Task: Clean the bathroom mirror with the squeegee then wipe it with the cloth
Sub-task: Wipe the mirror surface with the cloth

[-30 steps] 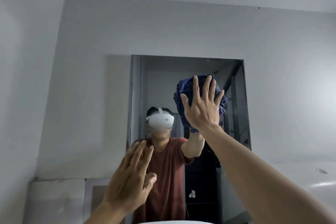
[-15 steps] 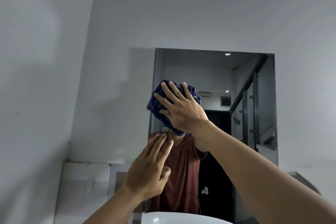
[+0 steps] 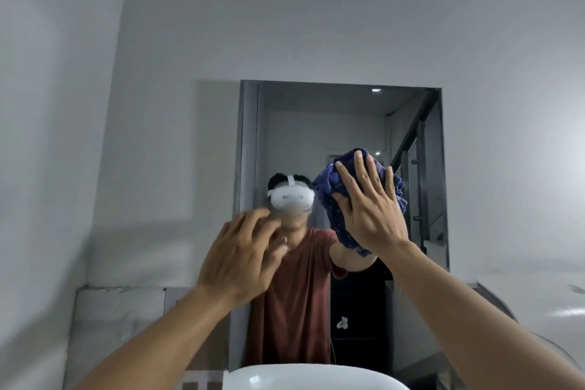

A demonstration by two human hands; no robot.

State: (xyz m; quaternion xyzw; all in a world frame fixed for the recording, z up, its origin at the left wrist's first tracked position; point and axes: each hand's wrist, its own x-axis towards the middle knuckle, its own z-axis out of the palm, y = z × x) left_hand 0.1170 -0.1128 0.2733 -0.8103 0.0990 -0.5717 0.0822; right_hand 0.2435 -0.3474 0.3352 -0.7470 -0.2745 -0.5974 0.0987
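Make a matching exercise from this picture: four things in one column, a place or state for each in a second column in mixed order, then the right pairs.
Things
1. cloth
2. left hand
3. basin
4. mirror

Places or states
A. bare, fingers spread, holding nothing
B. white, at the bottom edge of the picture
C. blue, bunched, pressed to the glass under the right hand
D. set on the pale wall, showing a person in a red shirt

Pairs: 1-C, 2-A, 3-B, 4-D
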